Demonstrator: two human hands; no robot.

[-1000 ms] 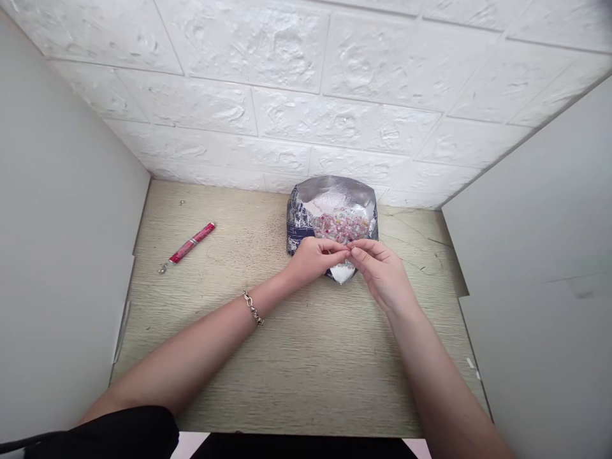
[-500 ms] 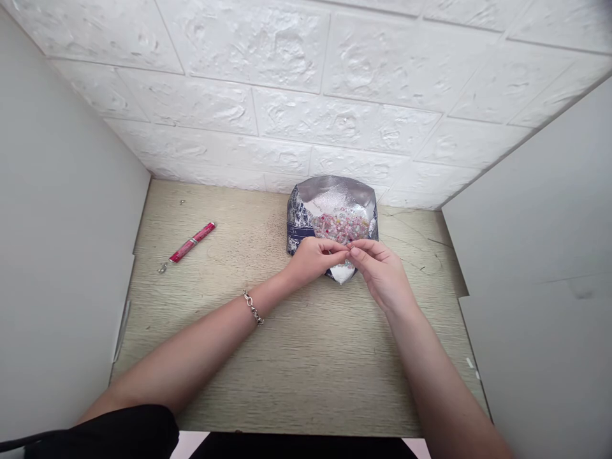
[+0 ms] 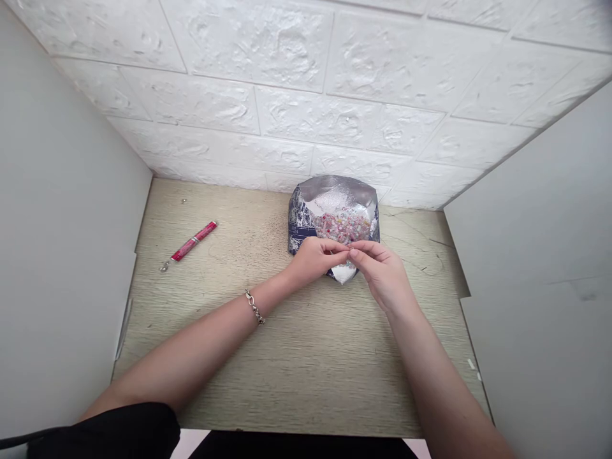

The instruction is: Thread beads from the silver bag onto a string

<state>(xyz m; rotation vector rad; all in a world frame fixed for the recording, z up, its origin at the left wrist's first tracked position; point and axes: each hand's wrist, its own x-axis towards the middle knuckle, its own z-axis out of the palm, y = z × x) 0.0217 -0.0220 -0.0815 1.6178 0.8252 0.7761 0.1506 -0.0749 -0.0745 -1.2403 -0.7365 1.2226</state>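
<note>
Over the front of a silver-lined pouch (image 3: 339, 191), my two hands meet fingertip to fingertip. Inside the pouch lies a heap of small pink, clear and yellowish beads (image 3: 342, 224). My left hand (image 3: 318, 258), coming from the left with a chain bracelet on its wrist, is closed in a pinch of thumb and forefinger. From the right, my right hand (image 3: 382, 274) pinches at the same spot. Whatever sits between the fingertips is too small to make out. The pouch's front tip shows below the fingers.
A red tube-like item (image 3: 194, 241) with a metal clasp at its lower end lies on the wooden tabletop (image 3: 296, 376) at left. Fine thread (image 3: 415, 236) trails right of the pouch. A white brick-patterned wall (image 3: 287, 115) stands behind, with grey panels on both sides.
Both hands keep their pinch at nearly the same place over the pouch. The whole view has shifted very slightly.
</note>
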